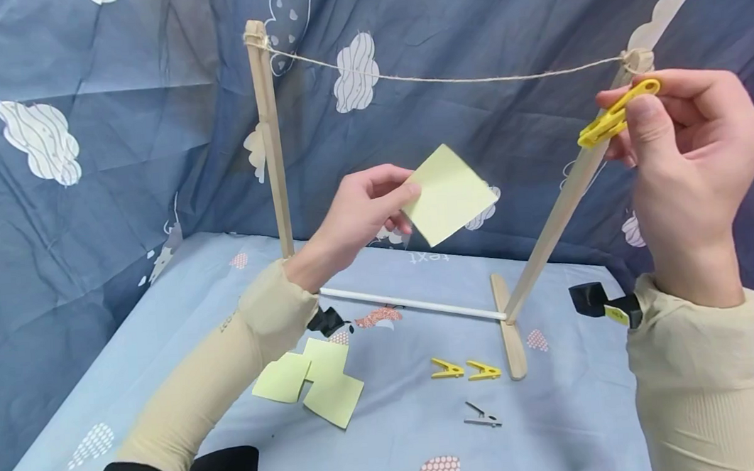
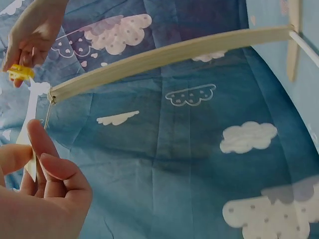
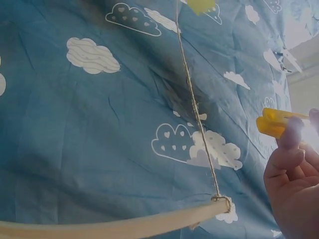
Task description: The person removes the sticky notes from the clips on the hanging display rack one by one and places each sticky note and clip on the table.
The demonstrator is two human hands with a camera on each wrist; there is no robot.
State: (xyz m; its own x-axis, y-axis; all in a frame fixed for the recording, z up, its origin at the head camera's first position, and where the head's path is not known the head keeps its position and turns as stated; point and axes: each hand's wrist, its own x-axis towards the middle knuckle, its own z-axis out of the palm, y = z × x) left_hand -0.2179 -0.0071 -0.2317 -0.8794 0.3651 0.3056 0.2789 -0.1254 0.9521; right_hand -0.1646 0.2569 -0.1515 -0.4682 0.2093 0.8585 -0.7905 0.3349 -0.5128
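My left hand [image 1: 375, 203] pinches a square yellow sticky note [image 1: 449, 195] by its left corner, between thumb and fingers, below the string. Edge-on in the left wrist view, the note [image 2: 33, 167] shows as a thin strip. Up by the right post's top, my right hand [image 1: 691, 123] holds a yellow clothespin [image 1: 620, 114] between thumb and fingers, its tip pointing down and left. The same clothespin [image 3: 273, 123] shows at the right of the right wrist view. A thin twine [image 1: 446, 80] runs between the tops of two wooden posts, sagging slightly.
The left post [image 1: 271, 141] and right post [image 1: 561, 211] stand on the cloth, with a white rod [image 1: 412, 305] low between them. Several sticky notes [image 1: 334, 398] lie front left. Two yellow clothespins [image 1: 448, 368] and a grey clothespin [image 1: 484, 420] lie near the right foot [image 1: 515, 353].
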